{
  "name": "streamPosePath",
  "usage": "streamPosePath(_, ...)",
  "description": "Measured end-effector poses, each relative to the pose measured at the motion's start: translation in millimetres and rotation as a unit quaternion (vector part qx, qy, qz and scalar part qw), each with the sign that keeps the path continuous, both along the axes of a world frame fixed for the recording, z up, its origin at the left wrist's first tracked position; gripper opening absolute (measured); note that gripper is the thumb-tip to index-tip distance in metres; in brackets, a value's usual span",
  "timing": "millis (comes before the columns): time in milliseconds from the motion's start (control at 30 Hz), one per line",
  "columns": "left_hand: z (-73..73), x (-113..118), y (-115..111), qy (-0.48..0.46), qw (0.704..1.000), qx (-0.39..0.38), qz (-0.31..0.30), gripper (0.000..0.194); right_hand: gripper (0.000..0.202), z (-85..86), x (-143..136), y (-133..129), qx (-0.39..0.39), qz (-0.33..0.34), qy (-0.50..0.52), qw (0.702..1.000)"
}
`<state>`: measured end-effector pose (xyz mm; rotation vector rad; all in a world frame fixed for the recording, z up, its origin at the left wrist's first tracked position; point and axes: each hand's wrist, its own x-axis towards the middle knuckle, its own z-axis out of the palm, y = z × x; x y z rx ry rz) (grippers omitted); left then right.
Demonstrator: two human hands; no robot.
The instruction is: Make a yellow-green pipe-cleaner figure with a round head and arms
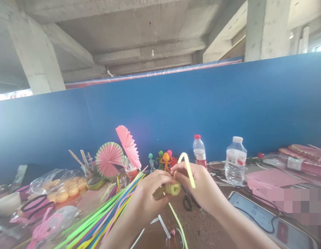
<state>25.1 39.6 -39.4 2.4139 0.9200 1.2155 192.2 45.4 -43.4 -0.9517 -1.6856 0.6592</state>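
Note:
A pale yellow pipe cleaner is wound into a thick coil [173,188] in the middle of the view. My left hand [151,190] is closed around the coil from the left side. With its fingers pinched together, my right hand [196,178] grips the yellow strand [187,166] at the coil's upper right. That strand arches over the right fingers and its end hangs down in front of them. Another yellow length [178,219] runs from below the coil toward the table's near edge. Black scissors [187,202] lie just under my right hand.
Left of my hands lies a bundle of coloured pipe cleaners [100,211]. Behind stand small colourful figures [166,161], pink paper fans [110,159], a red-capped bottle [199,152] and a clear water bottle [236,162]. A tablet-like screen [269,218] with a cable lies right.

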Motion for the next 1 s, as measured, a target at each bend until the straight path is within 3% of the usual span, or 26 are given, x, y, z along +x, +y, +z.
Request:
streamPosePath(300, -0.1, 4.0, -2.0, -0.009, 0.996, -0.041, 0.079, 0.03, 0.023, -5.6, -1.9, -5.7, 0.008, -0.012, 0.015, 1.0)
streamPosePath(633, 2.0, 1.7, -2.5, -0.054, 0.995, -0.019, 0.079, 0.021, 0.029, -7.7, -13.1, -20.6, 0.081, -0.027, 0.012, 0.996)
streamPosePath(800, 2.4, 7.7, -8.6, -0.122, 0.985, -0.056, 0.106, 0.02, 0.037, -12.2, -20.9, -22.9, 0.168, -0.022, 0.005, 0.986)
streamPosePath(1000, 7.3, 14.1, -17.7, -0.247, 0.957, -0.125, 0.088, 0.02, 0.054, -24.4, -24.9, -20.2, 0.299, -0.043, -0.001, 0.953)
